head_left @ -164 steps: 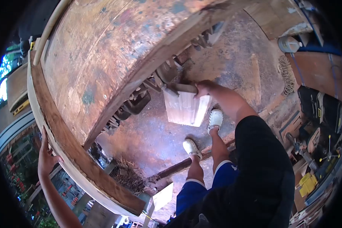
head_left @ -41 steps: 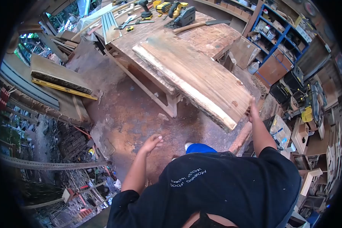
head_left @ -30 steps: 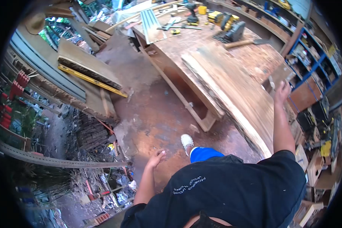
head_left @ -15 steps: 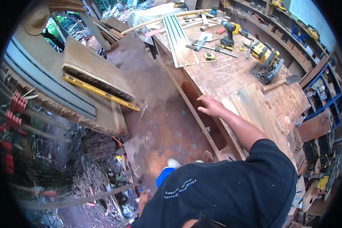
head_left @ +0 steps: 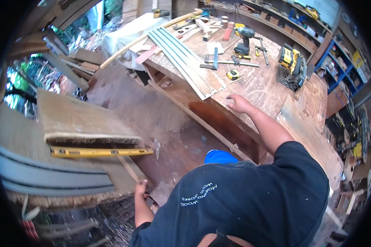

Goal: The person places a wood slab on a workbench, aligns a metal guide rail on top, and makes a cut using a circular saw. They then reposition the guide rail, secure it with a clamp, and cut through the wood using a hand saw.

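Note:
My right hand (head_left: 238, 103) is open, its fingers apart and slightly bent, over the near edge of the wooden workbench (head_left: 259, 92). Nothing shows in it. Just beyond it lie a long grooved board (head_left: 185, 59) and a yellow tape measure (head_left: 233, 74). At the lower left, my left hand (head_left: 141, 188) has its fingers curled in beside the end of a narrow wooden strip (head_left: 130, 166). Whether it touches the strip or holds anything is too small to tell. A yellow level (head_left: 101, 152) lies beyond that hand, along a thick slab (head_left: 82, 119).
On the bench are a drill (head_left: 244, 41), a circular saw (head_left: 292, 66), a bar clamp (head_left: 237, 62) and a flat panel (head_left: 307, 131). Grey grooved boards (head_left: 49, 173) lie at the left. Shelves (head_left: 284, 29) line the back wall. A long batten (head_left: 198, 119) runs below the bench edge.
The view has swung and moved closer to the grooved board and slab. My left hand has come up beside the wooden strip. My right hand has moved along the bench edge towards the grooved board.

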A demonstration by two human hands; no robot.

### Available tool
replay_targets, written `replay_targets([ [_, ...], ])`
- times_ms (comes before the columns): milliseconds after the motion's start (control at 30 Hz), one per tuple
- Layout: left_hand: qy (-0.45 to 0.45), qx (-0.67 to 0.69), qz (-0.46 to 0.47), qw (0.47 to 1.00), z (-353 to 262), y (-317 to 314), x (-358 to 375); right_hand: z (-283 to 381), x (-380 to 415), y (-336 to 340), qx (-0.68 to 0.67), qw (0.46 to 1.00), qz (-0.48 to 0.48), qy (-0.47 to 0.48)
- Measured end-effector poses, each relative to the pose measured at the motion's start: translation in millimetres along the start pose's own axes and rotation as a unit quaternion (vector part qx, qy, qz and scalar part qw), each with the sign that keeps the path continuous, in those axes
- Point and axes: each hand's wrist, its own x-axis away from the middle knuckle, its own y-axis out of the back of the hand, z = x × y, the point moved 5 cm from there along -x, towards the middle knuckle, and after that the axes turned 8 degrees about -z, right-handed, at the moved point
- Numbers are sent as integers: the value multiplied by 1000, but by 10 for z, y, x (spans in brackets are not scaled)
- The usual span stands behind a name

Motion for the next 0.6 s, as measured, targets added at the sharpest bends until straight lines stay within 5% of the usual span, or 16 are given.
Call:
replay_targets([
  [233,-190,-4,-34,981,-2121,127,-1473,-299,-1809,-404,62,992,-88,-66],
  [333,-163,-100,49,980,-2680,-211,-1553,-489,-2375,-561,63,989,-110,-70],
  [400,-164,-133,89,973,-3010,-374,-1587,-479,-2559,-573,91,987,-129,11],
  [600,-241,-209,126,939,-4227,-492,-2100,-856,-2627,-304,241,969,12,-42],
])
